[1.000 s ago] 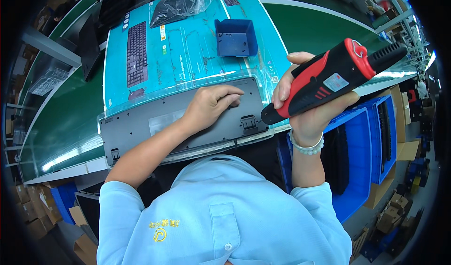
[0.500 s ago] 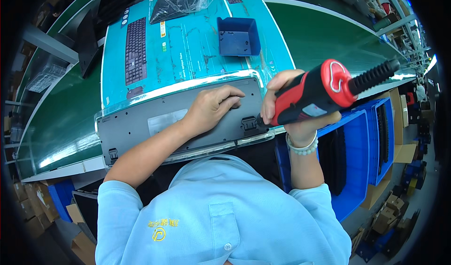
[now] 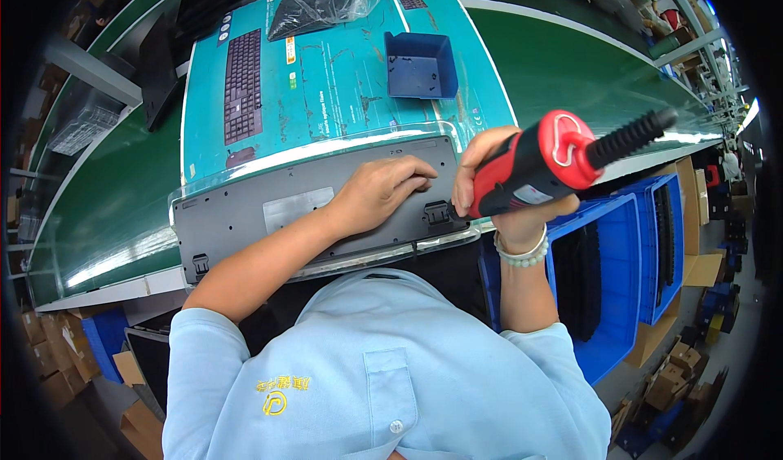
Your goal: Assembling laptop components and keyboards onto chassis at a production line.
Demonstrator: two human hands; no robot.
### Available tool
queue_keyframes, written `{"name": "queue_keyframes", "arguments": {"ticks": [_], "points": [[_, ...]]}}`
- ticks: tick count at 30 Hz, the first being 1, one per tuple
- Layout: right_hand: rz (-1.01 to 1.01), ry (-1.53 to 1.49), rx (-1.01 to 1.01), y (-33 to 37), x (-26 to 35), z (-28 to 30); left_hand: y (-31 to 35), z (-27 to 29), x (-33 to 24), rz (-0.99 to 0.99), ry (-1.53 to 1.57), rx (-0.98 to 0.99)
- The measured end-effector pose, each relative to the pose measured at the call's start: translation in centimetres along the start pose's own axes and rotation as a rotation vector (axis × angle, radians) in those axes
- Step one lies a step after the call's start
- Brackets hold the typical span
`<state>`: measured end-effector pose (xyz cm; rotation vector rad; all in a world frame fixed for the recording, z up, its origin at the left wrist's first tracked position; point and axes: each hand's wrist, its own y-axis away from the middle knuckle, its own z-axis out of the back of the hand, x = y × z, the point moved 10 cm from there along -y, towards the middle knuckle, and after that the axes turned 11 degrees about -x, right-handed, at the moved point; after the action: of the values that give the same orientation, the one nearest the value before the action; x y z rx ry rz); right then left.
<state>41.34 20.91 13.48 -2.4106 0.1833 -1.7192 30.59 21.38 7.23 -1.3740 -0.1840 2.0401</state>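
Note:
A dark grey keyboard point(image 3: 245, 215) lies underside up, with a label and small screw holes showing, inside a clear-edged tray or holder point(image 3: 326, 140). My left hand point(image 3: 382, 195) rests on its right half, fingers curled in; whatever they may hold is hidden. In my right hand point(image 3: 483, 162) is a red and black electric screwdriver point(image 3: 522, 174), tilted, its corded rear end up to the right. The front of the tool is down at the keyboard's right end, beside a flip-out foot point(image 3: 437, 212); its bit is hidden.
A dark blue open bin point(image 3: 421, 65) holding a few small dark screws stands on a teal printed cardboard sheet point(image 3: 318, 77). Behind lies a clear plastic bag point(image 3: 326, 7) over something dark. Blue crates point(image 3: 616, 297) with dark parts stand at my right. The green bench point(image 3: 555, 77) extends both ways.
The screwdriver's rear end has swung slightly left and down. My left hand has shifted slightly over the keyboard, fingers still curled. The view has moved a little.

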Motion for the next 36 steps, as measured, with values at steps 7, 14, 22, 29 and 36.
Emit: {"name": "queue_keyframes", "arguments": {"ticks": [7, 14, 22, 29, 36], "points": [[0.066, 0.083, -0.2, -0.9, 1.4, 0.1, 0.0, -0.2, 0.5, 0.081, 0.039, 0.052], [0.173, -0.368, -0.06, -1.3, 4.1, 1.0, -0.1, -0.5, 0.4, 0.084, 0.045, 0.064], [0.192, -0.202, -0.351, -0.6, 5.4, 4.1, 0.0, -0.7, 0.9, 0.107, 0.056, 0.077], [0.209, -0.297, -0.33, -0.5, 4.5, 3.9, -0.2, -0.9, -0.2, 0.052, 0.059, 0.076], [0.266, -0.433, -0.133, -1.6, 6.6, 0.3, -0.6, -0.7, -3.6, -0.278, -0.279, 0.036]]}}
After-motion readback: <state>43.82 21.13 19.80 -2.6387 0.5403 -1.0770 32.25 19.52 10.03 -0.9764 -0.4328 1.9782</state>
